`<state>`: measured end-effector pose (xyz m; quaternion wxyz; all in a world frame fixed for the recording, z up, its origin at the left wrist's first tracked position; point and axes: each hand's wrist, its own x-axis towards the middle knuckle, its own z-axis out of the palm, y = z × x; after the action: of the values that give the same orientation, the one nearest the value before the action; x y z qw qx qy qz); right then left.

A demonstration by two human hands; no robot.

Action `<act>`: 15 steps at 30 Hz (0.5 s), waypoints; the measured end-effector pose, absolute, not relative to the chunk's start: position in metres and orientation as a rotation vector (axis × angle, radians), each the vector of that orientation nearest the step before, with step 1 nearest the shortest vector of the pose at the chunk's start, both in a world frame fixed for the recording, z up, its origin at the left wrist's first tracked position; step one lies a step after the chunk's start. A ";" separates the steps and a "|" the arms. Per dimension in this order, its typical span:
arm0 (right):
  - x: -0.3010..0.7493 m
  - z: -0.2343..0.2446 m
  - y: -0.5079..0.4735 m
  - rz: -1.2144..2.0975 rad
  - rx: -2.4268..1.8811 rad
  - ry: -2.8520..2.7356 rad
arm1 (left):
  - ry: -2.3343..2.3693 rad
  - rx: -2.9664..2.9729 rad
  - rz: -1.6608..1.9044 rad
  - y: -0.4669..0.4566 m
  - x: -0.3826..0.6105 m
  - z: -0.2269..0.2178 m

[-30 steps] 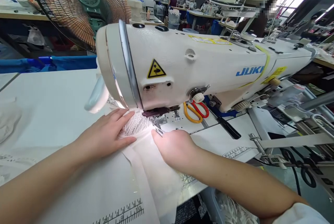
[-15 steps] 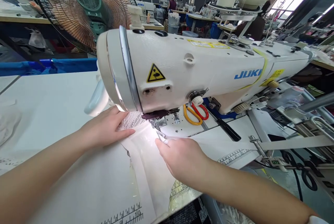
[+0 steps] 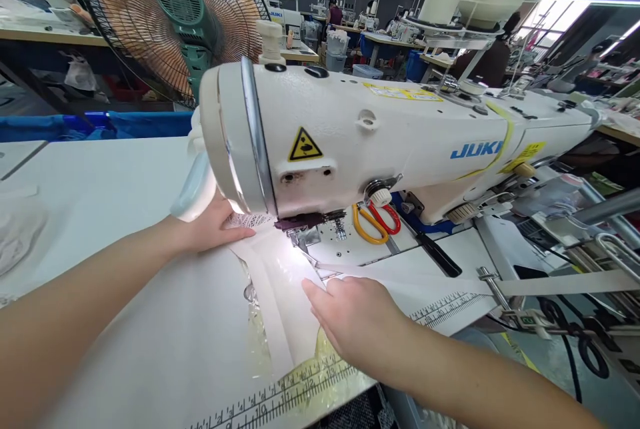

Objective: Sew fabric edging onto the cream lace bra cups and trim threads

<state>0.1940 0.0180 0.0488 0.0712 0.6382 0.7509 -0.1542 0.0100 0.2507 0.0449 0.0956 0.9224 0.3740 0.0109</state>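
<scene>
While our left hand [image 3: 207, 227] lies, thumb apart, on the white cloth [image 3: 277, 272] beneath the sewing machine [image 3: 345, 105], we pinch the cloth's right edge in our right hand [image 3: 357, 312]; leftward, the tabletop [image 3: 110, 182] stretches wide.

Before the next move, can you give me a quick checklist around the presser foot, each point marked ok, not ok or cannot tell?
1. Left hand on the lace, thumb apart from the presser foot: ok.
2. Right hand at the edge of the white fabric, fingertips short of the foot: ok.
3. Scissors on the machine bed, apart from both hands: ok.
4. White strip running from the right side toward the foot: ok.
5. Needle up or down: cannot tell, not visible.
6. Fabric layers aligned beneath the foot: cannot tell, too small.
</scene>
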 end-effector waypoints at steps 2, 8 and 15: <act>0.195 0.049 0.016 -0.470 1.908 2.268 | 1.138 2.747 -0.016 0.242 0.009 0.049; 0.204 0.046 0.005 -0.427 2.035 2.325 | 0.521 2.825 0.400 0.146 0.015 0.039; 0.209 0.035 -0.007 -0.346 1.898 2.553 | 0.233 2.976 0.191 0.093 0.012 0.018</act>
<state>0.2088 -0.0068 0.0352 -0.0292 0.5928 0.7975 -0.1081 0.0119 0.0932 0.0177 0.0751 0.9921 0.0778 0.0637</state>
